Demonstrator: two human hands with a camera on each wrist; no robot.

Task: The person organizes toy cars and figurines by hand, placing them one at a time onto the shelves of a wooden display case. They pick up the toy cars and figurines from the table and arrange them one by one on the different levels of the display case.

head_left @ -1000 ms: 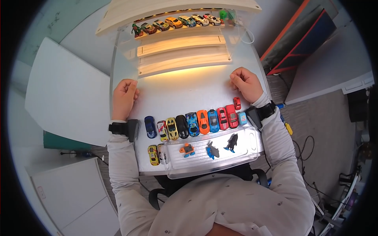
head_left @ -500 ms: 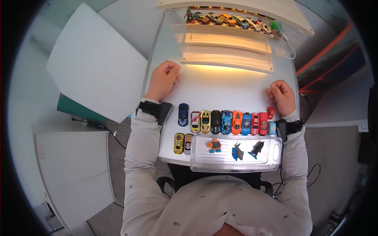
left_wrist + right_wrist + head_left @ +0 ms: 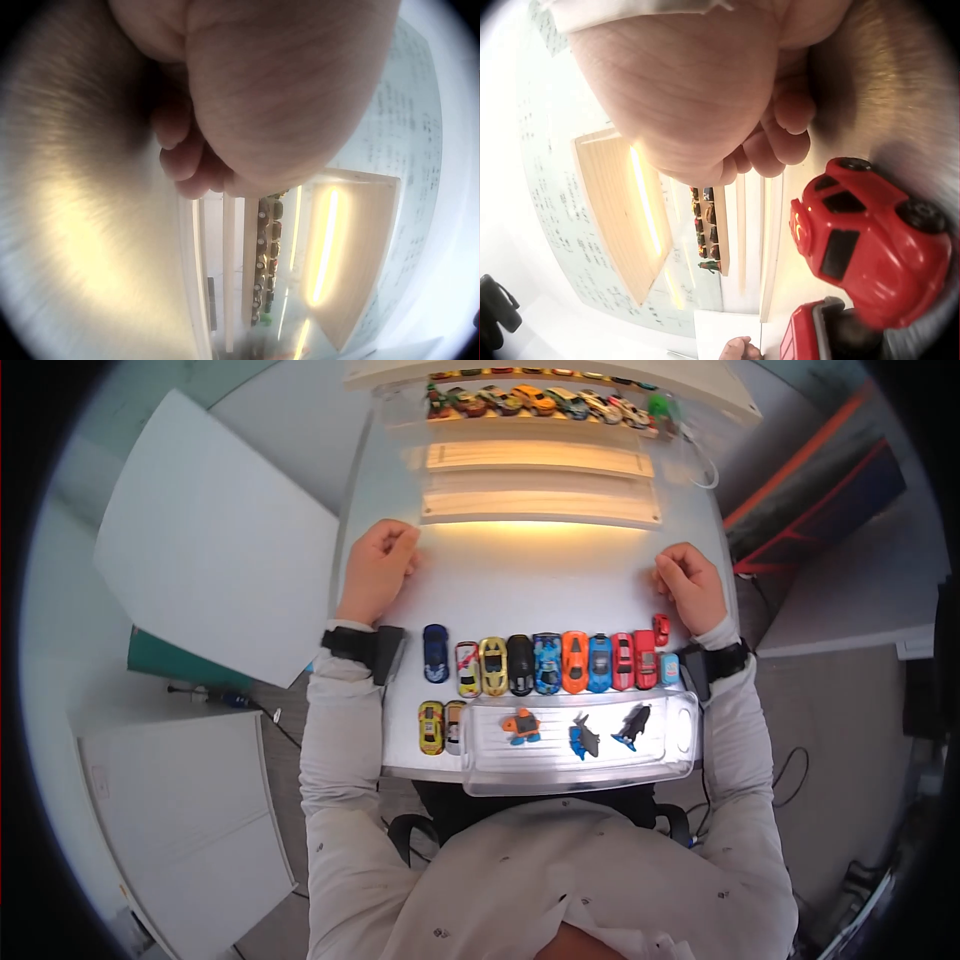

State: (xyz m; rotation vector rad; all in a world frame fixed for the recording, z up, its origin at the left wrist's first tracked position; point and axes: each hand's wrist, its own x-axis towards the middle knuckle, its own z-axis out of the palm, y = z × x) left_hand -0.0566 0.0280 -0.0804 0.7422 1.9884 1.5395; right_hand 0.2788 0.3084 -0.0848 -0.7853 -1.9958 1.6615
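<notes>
Cars (image 3: 520,665) stand side by side across the centre of the head view, glossy and rounded, in yellow, black, orange, blue and red. Since the picture half a second ago the whole scene has slid a little leftward in the frame, while the cars keep their order and both hands their pose. A small red car (image 3: 661,630), right of centre, is nearest the right hand (image 3: 693,585); the right wrist view shows its shiny, bulbous body, dark windows and black wheels. That hand's fingers are loosely curled, grasping nothing. The left hand (image 3: 380,570), at centre left, is likewise slackly bent and free of any object, with a dark blue car (image 3: 435,653) below it in the frame. Whether either hand touches the smooth, pale table (image 3: 540,580) cannot be told.

Below the row, a clear plastic tray (image 3: 565,788) with rounded corners and a ribbed floor holds an orange figure (image 3: 521,726), a grey-and-blue figure (image 3: 585,737) and a black figure (image 3: 632,727). Left of it sits a yellow car (image 3: 431,727). At the top, a stepped shelf (image 3: 540,505) of light-grained wood glows warmly along its lower edge. Soft, wrinkled pale sleeves (image 3: 345,760) cover the arms.
</notes>
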